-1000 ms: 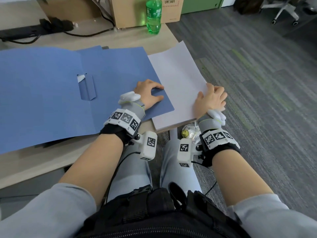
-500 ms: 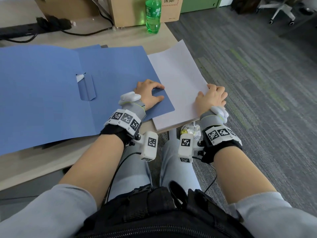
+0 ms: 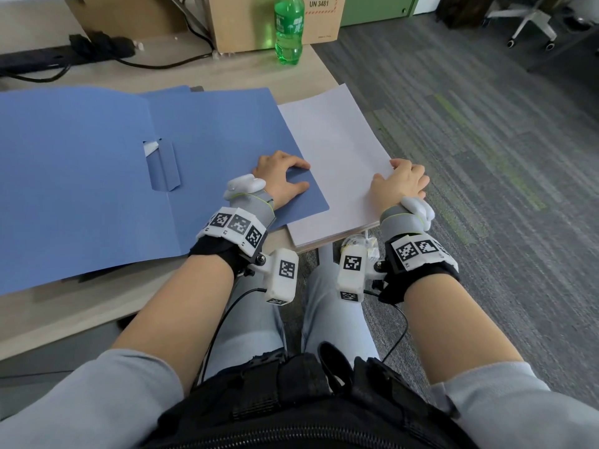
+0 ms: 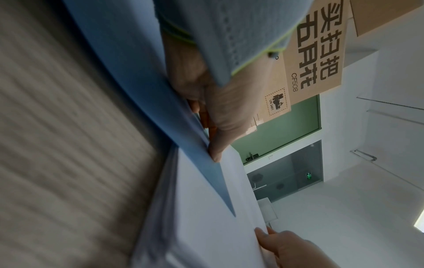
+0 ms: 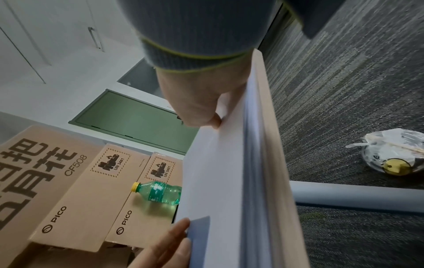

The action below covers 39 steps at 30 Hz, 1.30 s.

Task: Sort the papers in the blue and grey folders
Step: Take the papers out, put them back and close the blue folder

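An open blue folder (image 3: 97, 176) lies flat on the desk, with a small flap pocket at its fold. My left hand (image 3: 298, 175) presses with arched fingertips on the folder's right flap near its near-right corner; the left wrist view shows the thumb (image 4: 214, 154) at the folder's edge (image 4: 128, 72). A stack of white paper (image 3: 334, 163) lies just right of the folder, partly under its corner. My right hand (image 3: 402, 179) grips the stack's right edge, thumb (image 5: 215, 121) on top and fingers curled over the side. No grey folder shows.
The paper stack sits at the right end of the desk (image 3: 97, 303), with grey carpet beyond. A green bottle (image 3: 289, 27), cardboard boxes (image 3: 246, 24) and a black power strip with cables (image 3: 97, 47) stand at the back. A plastic bag (image 5: 394, 154) lies on the floor.
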Tool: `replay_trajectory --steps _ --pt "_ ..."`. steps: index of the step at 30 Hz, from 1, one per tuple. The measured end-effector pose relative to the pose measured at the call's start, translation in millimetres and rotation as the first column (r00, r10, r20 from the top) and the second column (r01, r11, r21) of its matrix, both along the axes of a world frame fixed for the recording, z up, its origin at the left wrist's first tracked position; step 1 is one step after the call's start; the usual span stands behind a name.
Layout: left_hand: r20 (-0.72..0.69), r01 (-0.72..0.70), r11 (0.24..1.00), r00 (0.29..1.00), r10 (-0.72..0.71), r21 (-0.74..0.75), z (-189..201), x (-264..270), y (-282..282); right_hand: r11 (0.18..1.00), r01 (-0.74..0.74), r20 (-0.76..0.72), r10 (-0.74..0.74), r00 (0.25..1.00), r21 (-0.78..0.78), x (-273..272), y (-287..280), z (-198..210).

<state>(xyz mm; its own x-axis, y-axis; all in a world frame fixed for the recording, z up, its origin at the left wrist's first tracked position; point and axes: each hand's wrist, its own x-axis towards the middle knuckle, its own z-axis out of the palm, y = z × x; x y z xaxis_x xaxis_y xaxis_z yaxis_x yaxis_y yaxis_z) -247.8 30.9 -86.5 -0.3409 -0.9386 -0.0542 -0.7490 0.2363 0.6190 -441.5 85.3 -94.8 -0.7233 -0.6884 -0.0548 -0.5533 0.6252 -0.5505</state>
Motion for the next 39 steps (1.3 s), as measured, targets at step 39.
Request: replay_trajectory --steps 39 --pt "-0.113 0.012 0.999 0.994 -0.008 0.036 0.0 4.6 -1.3 0.932 -0.361 -0.246 0.356 0.902 0.026 26.7 8.4 100.6"
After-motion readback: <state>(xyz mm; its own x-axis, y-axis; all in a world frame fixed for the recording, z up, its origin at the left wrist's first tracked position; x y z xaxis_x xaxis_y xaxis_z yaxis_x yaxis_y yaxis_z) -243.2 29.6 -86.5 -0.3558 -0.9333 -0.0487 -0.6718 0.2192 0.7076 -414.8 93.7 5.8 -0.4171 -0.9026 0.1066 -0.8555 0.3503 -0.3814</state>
